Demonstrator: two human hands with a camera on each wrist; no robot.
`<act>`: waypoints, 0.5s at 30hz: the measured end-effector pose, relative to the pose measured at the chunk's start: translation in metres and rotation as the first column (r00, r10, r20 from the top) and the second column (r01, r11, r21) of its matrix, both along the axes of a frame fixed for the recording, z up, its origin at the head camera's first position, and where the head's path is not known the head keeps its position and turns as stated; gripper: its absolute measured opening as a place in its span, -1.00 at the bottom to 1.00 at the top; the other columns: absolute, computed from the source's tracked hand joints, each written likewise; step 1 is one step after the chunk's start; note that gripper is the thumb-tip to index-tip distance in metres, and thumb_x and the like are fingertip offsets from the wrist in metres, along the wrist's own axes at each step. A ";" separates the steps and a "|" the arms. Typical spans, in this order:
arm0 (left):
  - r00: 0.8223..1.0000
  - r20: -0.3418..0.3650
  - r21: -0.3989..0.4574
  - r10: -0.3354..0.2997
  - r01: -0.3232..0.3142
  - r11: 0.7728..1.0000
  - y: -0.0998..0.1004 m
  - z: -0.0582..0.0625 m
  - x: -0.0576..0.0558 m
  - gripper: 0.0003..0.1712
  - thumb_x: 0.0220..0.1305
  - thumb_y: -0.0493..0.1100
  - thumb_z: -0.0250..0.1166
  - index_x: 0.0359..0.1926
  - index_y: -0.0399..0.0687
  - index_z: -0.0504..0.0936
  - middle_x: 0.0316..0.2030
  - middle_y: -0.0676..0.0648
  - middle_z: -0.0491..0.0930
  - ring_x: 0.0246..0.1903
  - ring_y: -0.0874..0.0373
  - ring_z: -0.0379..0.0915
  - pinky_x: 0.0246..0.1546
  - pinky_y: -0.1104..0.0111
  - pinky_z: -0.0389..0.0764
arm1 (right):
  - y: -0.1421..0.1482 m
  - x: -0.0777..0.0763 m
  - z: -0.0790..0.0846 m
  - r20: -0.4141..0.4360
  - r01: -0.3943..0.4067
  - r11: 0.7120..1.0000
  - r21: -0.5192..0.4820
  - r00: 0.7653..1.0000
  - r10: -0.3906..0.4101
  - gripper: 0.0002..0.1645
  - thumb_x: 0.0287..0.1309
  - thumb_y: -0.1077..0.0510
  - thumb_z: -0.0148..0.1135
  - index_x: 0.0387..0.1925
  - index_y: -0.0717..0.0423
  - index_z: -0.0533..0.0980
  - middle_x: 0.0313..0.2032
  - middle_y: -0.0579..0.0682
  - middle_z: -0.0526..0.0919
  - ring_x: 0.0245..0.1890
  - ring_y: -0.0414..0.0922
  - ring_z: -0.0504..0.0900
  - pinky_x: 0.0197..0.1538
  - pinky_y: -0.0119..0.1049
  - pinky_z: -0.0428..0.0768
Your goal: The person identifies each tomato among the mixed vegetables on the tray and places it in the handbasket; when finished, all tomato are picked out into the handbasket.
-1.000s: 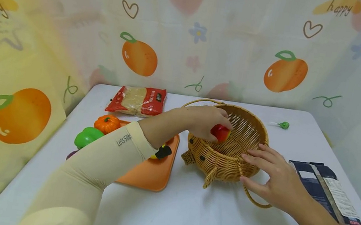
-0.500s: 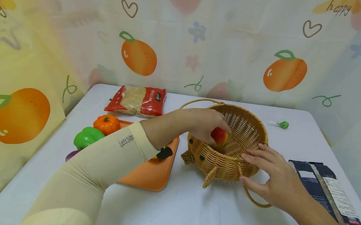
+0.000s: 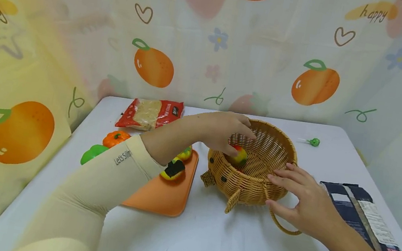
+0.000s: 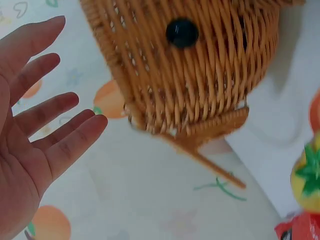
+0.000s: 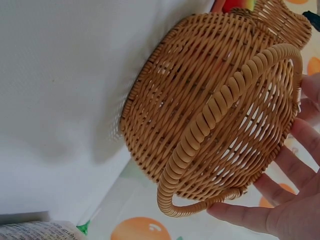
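Note:
The wicker basket [image 3: 254,186] stands upright, with dark button eyes and looped handles. Inside it, against the near left wall, lies a red, yellow and green round fruit [image 3: 239,156]. Just over that fruit my left hand [image 3: 221,131] hovers with fingers spread; the left wrist view shows that hand [image 4: 45,115] holding nothing, apart from the basket's side. My right hand [image 3: 307,201] rests its fingertips on the basket's right rim, thumb lower by the handle. In the right wrist view its fingers [image 5: 290,167] lie fairly straight along the rim.
Left of the basket is an orange tray [image 3: 165,201] with yellow-green toy fruits [image 3: 171,171]. Beyond stand an orange pumpkin [image 3: 115,138] and a green pepper-like piece [image 3: 93,153]. A red food bag [image 3: 149,114], green lollipop [image 3: 314,142] and dark package [image 3: 367,222] lie around.
My left hand has let go of the red and yellow fruit, which now lies in the basket. That hand has opened and drawn up and left. The right hand stays at the rim.

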State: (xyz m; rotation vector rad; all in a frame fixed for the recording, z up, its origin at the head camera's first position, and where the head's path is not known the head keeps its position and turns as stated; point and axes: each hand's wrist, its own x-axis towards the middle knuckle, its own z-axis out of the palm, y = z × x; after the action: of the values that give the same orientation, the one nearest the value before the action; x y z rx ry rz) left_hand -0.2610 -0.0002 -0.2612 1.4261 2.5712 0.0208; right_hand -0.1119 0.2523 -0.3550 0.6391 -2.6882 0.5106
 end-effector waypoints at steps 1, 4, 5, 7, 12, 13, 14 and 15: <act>1.000 0.010 -0.001 0.017 -0.017 1.000 -0.004 0.003 0.001 -0.31 0.33 0.07 0.39 0.46 0.25 0.44 0.47 -0.05 0.29 0.43 0.04 0.26 0.40 0.21 0.41 | 0.000 0.000 0.000 0.003 0.002 1.000 0.002 1.000 -0.002 -0.35 -0.08 -0.05 0.64 0.13 -0.08 0.70 0.11 0.00 0.71 0.35 0.21 0.44 0.13 0.42 0.52; 0.997 0.028 -0.002 0.070 -0.070 0.998 -0.017 0.008 0.000 -0.29 0.33 0.07 0.40 0.46 0.25 0.43 0.49 -0.06 0.26 0.42 0.02 0.27 0.36 0.17 0.45 | 0.000 0.000 0.000 0.007 0.006 1.000 0.003 1.000 -0.006 -0.35 -0.08 -0.06 0.64 0.13 -0.08 0.69 0.12 0.01 0.71 0.36 0.21 0.44 0.12 0.43 0.52; 0.996 0.030 -0.003 0.078 -0.078 0.997 -0.021 0.009 0.000 -0.29 0.33 0.07 0.40 0.46 0.24 0.43 0.48 -0.07 0.26 0.41 0.01 0.28 0.35 0.16 0.47 | 0.000 0.000 0.000 0.005 0.005 1.000 0.003 1.000 -0.005 -0.35 -0.08 -0.06 0.64 0.13 -0.08 0.70 0.12 0.01 0.71 0.35 0.21 0.44 0.11 0.43 0.52; 0.995 0.030 -0.009 0.093 -0.093 0.996 -0.031 0.009 -0.003 -0.29 0.33 0.07 0.40 0.46 0.21 0.44 0.47 -0.07 0.27 0.40 0.00 0.29 0.35 0.16 0.46 | 0.000 0.000 -0.001 -0.001 0.002 1.000 0.002 1.000 -0.002 -0.35 -0.09 -0.05 0.64 0.12 -0.08 0.70 0.11 0.01 0.71 0.35 0.21 0.45 0.11 0.43 0.53; 0.991 0.021 -0.010 0.129 -0.129 0.992 -0.057 0.003 -0.008 -0.29 0.29 0.06 0.44 0.43 0.16 0.48 0.43 -0.10 0.34 0.40 -0.04 0.30 0.34 0.15 0.48 | 0.000 0.000 0.000 -0.019 -0.004 1.000 0.006 1.000 0.004 -0.35 -0.10 -0.05 0.64 0.11 -0.07 0.70 0.10 0.02 0.72 0.33 0.23 0.46 0.10 0.44 0.53; 0.990 0.025 -0.012 0.142 -0.141 0.990 -0.062 0.001 -0.009 -0.28 0.28 0.06 0.45 0.43 0.15 0.48 0.42 -0.11 0.35 0.39 -0.05 0.29 0.32 0.15 0.50 | -0.001 0.000 0.000 -0.017 -0.002 1.000 0.005 1.000 0.002 -0.35 -0.10 -0.05 0.64 0.11 -0.07 0.70 0.10 0.02 0.72 0.33 0.23 0.46 0.10 0.44 0.53; 0.988 0.030 -0.015 0.152 -0.151 0.988 -0.066 0.000 -0.009 -0.27 0.27 0.06 0.46 0.43 0.14 0.48 0.42 -0.11 0.36 0.39 -0.05 0.29 0.31 0.14 0.51 | -0.001 0.000 0.000 -0.015 -0.002 1.000 0.004 1.000 0.002 -0.35 -0.10 -0.05 0.64 0.11 -0.07 0.70 0.11 0.03 0.72 0.33 0.23 0.46 0.10 0.44 0.53; 0.985 0.033 -0.025 0.167 -0.166 0.986 -0.071 -0.002 -0.010 -0.27 0.26 0.06 0.46 0.43 0.15 0.48 0.42 -0.10 0.37 0.39 -0.05 0.29 0.30 0.14 0.52 | -0.001 0.000 0.001 -0.011 0.000 1.000 0.002 1.000 0.000 -0.35 -0.10 -0.05 0.64 0.11 -0.07 0.70 0.11 0.03 0.71 0.33 0.23 0.46 0.10 0.44 0.52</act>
State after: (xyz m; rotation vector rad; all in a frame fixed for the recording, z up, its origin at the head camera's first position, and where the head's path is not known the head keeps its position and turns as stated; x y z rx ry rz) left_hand -0.2709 -0.0707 -0.2634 1.1886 2.6456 0.0422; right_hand -0.1122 0.2514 -0.3545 0.6404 -2.6794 0.5025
